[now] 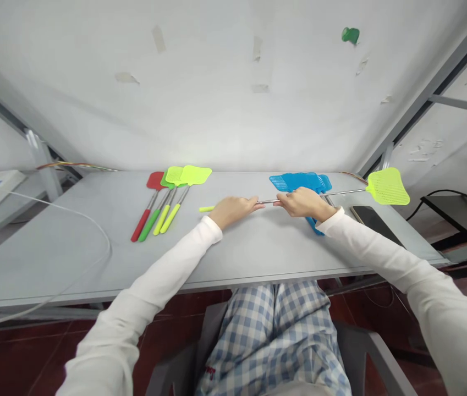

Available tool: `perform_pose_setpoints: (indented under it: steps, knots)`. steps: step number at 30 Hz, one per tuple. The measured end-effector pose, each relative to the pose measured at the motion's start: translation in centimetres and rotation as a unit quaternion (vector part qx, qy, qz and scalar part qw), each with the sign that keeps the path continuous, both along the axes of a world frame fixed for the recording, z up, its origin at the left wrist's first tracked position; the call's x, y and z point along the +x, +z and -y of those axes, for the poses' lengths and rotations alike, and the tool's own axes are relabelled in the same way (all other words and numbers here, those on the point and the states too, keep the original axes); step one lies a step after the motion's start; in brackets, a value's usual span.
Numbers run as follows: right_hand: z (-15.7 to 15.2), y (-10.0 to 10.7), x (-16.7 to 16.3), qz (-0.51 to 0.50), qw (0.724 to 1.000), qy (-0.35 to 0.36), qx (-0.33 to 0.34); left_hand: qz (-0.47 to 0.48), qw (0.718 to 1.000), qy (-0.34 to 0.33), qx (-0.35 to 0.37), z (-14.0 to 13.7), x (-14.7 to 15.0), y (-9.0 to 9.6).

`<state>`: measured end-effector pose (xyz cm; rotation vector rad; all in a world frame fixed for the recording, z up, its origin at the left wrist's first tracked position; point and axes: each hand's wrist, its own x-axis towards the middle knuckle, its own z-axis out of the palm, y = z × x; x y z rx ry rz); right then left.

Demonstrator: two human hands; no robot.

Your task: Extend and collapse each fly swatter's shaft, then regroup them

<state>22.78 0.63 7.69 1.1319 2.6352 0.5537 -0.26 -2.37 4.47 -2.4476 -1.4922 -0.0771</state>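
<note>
The left hand [234, 211] clamped the handle [205, 209], the right hand [302, 202] the metal rod [347, 192], and with this lime-yellow fly swatter [388, 186] above the grey table [253, 250], keeping it straight looked wisest!

From here I see a yellow-green swatter [389, 186] held crosswise above the table [233, 258], its long metal shaft running from a partly hidden handle [205, 209], left, to the perforated head, right.

The sleeves [163, 286] are long and white, the checked trousers [283, 330] blue-and-white with red lettering [210, 372].
</note>
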Motion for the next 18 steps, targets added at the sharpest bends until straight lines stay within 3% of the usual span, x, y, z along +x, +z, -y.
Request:
perform_pose_setpoints:
  steps: [6,11,14,18]
  knots:
    - [0.7,-0.1,-1.0,-0.039,0.999,-0.006,0.006,0.009,1.0,0.004,0.011,-0.2,0.6,0.2]
    - [-1.1,0.7,3.2,-0.055,0.997,-0.055,0.024,0.017,0.999,0.039,0.021,0.0,-3.2,0.5]
    - [-2.9,1.4,6.0,-0.033,0.993,-0.115,-0.011,-0.007,0.998,0.059,0.02,-0.2,-6.1,0.7]
    - [-3.9,1.8,6.1,-0.007,0.987,-0.157,0.023,-0.029,0.996,0.088,0.01,-0.7,-7.9,0.8]
